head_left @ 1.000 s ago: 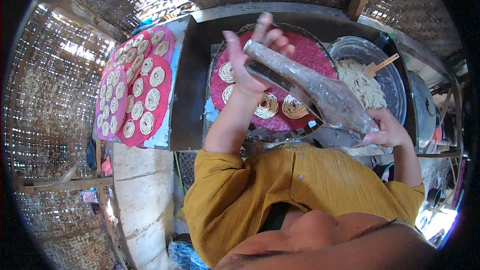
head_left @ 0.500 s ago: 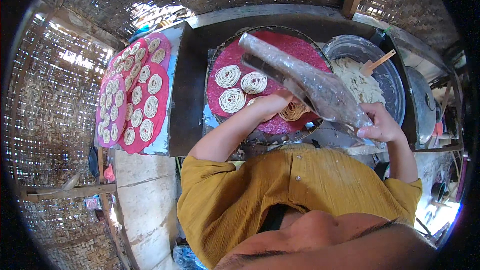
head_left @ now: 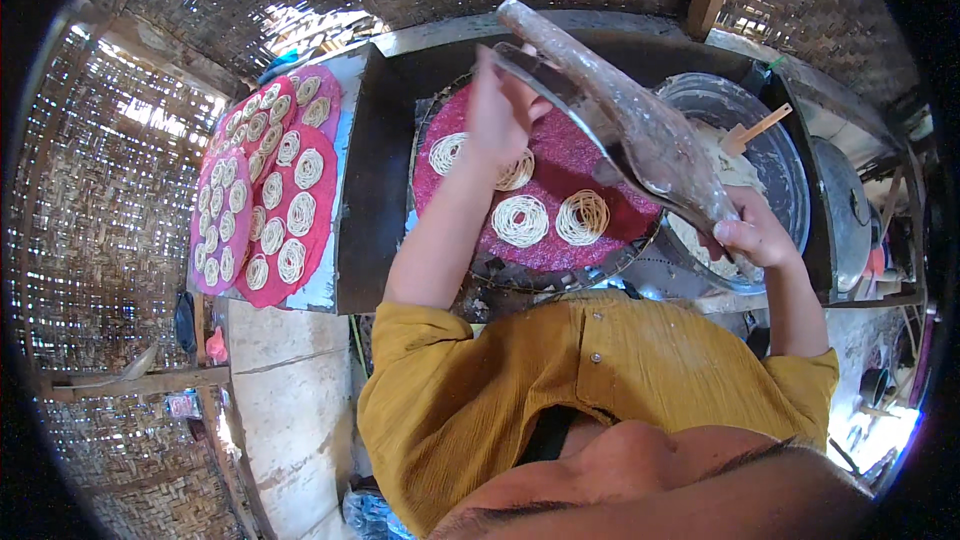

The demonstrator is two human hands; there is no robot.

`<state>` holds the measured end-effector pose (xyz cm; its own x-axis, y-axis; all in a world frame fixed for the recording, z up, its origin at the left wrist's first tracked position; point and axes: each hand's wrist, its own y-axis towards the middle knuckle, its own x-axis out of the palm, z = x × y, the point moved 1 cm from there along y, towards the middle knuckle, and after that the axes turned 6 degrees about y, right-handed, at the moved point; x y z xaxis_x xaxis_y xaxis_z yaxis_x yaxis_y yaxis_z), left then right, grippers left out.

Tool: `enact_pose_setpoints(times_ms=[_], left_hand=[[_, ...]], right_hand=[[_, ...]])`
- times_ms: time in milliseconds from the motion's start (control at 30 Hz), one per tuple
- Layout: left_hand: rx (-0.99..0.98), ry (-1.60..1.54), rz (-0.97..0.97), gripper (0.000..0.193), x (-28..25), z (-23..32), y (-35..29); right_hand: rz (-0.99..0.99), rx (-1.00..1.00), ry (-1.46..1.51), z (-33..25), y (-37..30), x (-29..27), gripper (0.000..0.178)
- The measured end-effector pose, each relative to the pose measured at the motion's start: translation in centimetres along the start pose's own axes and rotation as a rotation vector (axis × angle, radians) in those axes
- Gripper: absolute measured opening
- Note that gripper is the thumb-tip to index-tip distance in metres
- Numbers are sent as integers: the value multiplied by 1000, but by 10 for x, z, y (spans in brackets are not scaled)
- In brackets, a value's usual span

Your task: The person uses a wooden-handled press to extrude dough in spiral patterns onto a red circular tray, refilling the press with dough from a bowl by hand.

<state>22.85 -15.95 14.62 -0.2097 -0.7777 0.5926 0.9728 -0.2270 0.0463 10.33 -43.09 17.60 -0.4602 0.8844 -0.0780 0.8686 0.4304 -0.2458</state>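
A long, dough-smeared hinged press [head_left: 640, 130], with two arms parted at the upper end, slants over a round tray [head_left: 425, 105]. My right hand [head_left: 757, 230] is closed round its lower right end. My left hand [head_left: 505, 115], smeared by motion, is at the far left end of the lower arm; whether it grips there I cannot tell. Beneath, on the pink mat [head_left: 460, 205], lie several round coils of pale dough strands. One coil [head_left: 520, 221] sits near the front edge, beside another coil [head_left: 583, 218] partly in shadow. My left hand and wrist hide part of the farther coils.
A grey basin [head_left: 795, 175] of pale dough stands at the right, a spatula [head_left: 760, 128] stuck in it. At the left, more coils lie on overlapping pink mats [head_left: 325, 195]. A dark board [head_left: 365, 180] stands between them and the tray. A lidded pot [head_left: 840, 205] is far right.
My left hand has moved up and away from the front coils to the press's far end. The press has shifted slightly to the right, its two arms wider apart. The tray's coils lie in different places.
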Motion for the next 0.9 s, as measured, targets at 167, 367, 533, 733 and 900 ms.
enact_pose_setpoints(times_ms=[167,367,533,733,900], left_hand=[[214,-515,-605,76,0,53,27],[283,-495,-363,76,-34,24,53],[314,-530,-282,72,-65,14,58],[329,-574,-266,72,-48,9,40],[505,-494,-379,68,-42,54,34]], right_hand=[[-169,5,24,-10,31,14,59],[-223,101,-34,-2,72,-3,46],[-169,138,-119,6,95,1,42],[-62,155,-322,-13,68,-8,47],[-9,42,-381,-41,69,16,45]])
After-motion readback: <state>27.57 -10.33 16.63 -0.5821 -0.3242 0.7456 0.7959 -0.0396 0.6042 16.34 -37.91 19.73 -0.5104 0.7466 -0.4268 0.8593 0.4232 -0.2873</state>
